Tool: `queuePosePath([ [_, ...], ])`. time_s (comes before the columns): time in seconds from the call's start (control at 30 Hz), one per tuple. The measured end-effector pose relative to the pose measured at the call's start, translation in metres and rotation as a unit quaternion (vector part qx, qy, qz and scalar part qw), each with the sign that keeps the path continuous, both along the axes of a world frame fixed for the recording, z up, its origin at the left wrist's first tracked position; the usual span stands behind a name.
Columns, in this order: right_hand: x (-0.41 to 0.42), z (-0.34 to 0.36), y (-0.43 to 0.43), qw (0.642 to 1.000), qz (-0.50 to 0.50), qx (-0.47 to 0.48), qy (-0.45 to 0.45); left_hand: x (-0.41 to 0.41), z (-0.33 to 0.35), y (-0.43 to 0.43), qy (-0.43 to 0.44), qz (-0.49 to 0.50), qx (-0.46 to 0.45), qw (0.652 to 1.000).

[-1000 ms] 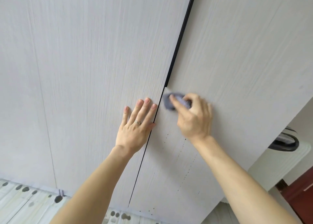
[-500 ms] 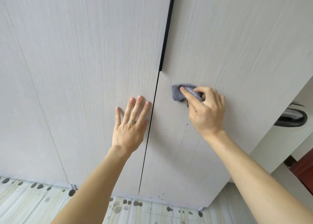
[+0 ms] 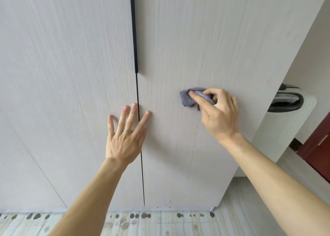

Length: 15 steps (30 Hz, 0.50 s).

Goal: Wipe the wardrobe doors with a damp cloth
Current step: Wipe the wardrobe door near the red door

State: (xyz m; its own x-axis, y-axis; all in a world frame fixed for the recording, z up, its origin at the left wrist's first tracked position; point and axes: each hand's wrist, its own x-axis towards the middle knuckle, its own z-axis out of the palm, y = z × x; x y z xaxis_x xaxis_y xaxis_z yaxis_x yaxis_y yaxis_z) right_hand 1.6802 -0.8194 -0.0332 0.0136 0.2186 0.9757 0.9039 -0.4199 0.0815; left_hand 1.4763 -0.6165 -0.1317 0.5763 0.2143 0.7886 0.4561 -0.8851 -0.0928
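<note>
Fingers (image 3: 195, 96) of the right hand (image 3: 220, 116): curled round a small grey-blue cloth (image 3: 186, 100), index laid along its top, pressing the wad against the right-hand wardrobe door (image 3: 205, 39). Judged a scrubbing grip, bunched small to load one patch. Cloth located mid-panel, well apart from the door's edges. Wrist below, arm reaching up from lower right.

Fingers (image 3: 133, 113) of the left hand (image 3: 125, 141): straight and spread, holding nothing, laid flat across the dark gap (image 3: 142, 164) between the doors, with tips on either side of it. Plain ring (image 3: 127, 130) on one finger. Judged a brace, to steady the reach and keep the panels from rocking under wiping pressure. Force of pressing not determinable.

Outward: black strip handle (image 3: 133, 30) down the upper gap, ending above the left fingertips. Left-hand wardrobe door (image 3: 71, 66) untouched by cloth. Dotted rows of small dark specks (image 3: 193, 146) below the cloth; dirt or holes, not determinable. Speckled floor tiles (image 3: 142, 221) at the base. Dark lever handle (image 3: 285, 101) at far right.

Count: hands, two; cloths, one; doors meeting at the gap, two, with a fainter seam at far left suggesting a third panel; strip handles, one; rings, one.
</note>
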Motion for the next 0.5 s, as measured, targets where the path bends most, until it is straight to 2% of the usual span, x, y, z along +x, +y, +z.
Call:
queuePosePath([
  [0.07,0.005,-0.02,0.0,1.0,0.006,0.004,0.006,0.009,-0.007,0.0,0.001,0.006,-0.024,1.0],
  [0.13,0.003,-0.055,-0.001,1.0,0.017,-0.006,0.019,0.01,-0.013,0.008,0.009,0.007,-0.005,1.0],
  [0.27,0.005,-0.115,-0.02,0.991,0.031,-0.13,0.001,0.013,-0.013,0.015,0.0,0.0,0.038,0.999],
  [0.33,0.004,-0.113,-0.03,0.985,0.029,-0.169,-0.012,0.013,-0.014,0.014,-0.005,0.001,0.041,0.999],
  [0.4,0.002,-0.088,-0.033,0.989,0.016,-0.148,0.004,0.014,-0.013,0.014,-0.002,-0.001,0.041,0.999],
  [0.5,0.016,-0.028,-0.038,0.998,-0.007,-0.022,0.06,0.014,-0.014,0.015,0.001,-0.009,0.031,0.999],
])
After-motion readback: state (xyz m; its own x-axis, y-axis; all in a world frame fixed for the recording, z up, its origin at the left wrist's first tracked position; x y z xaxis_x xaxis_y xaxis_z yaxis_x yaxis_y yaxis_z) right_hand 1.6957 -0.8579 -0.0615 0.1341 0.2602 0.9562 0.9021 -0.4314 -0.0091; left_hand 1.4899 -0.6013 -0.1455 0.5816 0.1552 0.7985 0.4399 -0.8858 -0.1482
